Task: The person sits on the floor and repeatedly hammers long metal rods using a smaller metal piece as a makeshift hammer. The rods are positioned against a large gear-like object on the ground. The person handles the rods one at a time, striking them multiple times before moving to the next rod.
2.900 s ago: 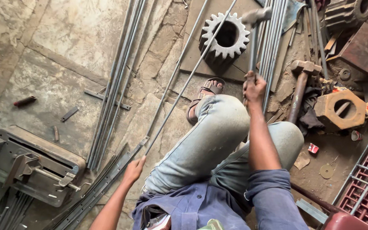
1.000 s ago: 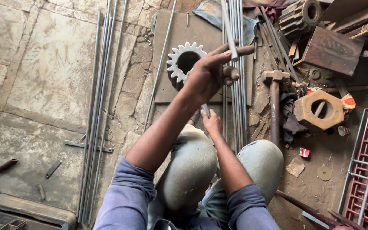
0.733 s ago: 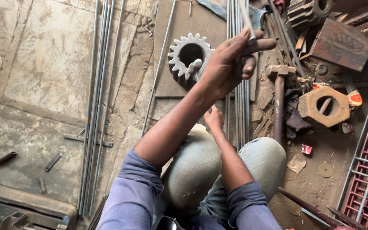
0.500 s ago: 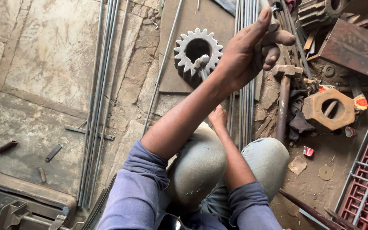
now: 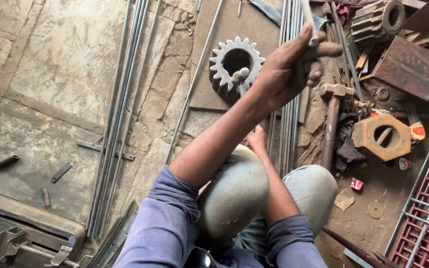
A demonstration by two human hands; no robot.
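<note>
The left hand (image 5: 291, 69) is raised, fingers curled tight around a thin pale metal rod (image 5: 308, 20) that runs up toward twelve o'clock. The right hand (image 5: 257, 138), low between the knees, touches the bundle of long grey steel rods (image 5: 288, 129); whether it grips them cannot be told. At ten o'clock from the left hand stands a toothed steel gear wheel (image 5: 235, 64); at four o'clock lies a rusty sledgehammer (image 5: 331, 119).
</note>
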